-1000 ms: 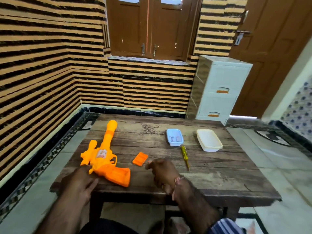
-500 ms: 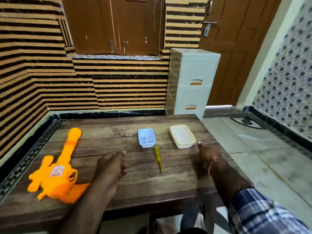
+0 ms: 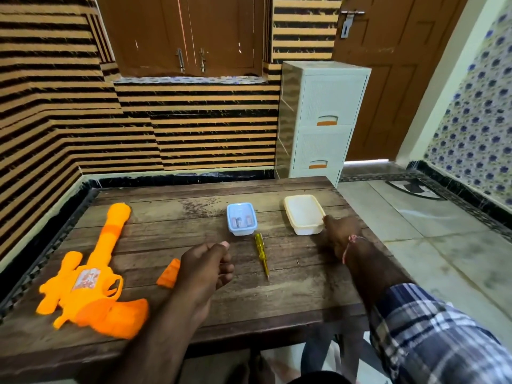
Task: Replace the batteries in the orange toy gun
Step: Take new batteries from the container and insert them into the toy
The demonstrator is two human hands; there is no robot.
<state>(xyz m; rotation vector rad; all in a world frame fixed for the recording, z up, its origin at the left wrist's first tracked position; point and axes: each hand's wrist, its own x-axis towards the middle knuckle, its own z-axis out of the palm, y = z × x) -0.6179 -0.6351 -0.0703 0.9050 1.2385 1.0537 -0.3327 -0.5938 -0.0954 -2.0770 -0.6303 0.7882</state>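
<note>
Two hands are out over the table [image 3: 291,289] now, and both have left the toy gun alone. A second ago my left hand [image 3: 206,268] sat at the gun's grip and my right was curled just beside the small orange cover; since then both have swung rightward and forward. I take that to mean the cover is off and I am going for batteries, though I cannot see into the battery bay from here.

My left hand hangs nearest me, fingers loosely curled, holding nothing that I can see, thumb tip raised. The orange cover [image 3: 168,274] lies just to its left, partly hidden behind it. The orange toy gun [image 3: 88,278] is further left again, flat on the wood, barrel pointing away from me. The yellow screwdriver [image 3: 261,252] lies just right of this hand, untouched.

My right hand [image 3: 342,234] is further out, fingers extended, fingertip at the near corner of the white tub [image 3: 304,213]; whether it presses the rim I cannot tell. It grips nothing.

Beyond the left hand sits the blue tray [image 3: 241,232], with what look like batteries [image 3: 242,220] inside. Next I would likely pick those up.
</note>
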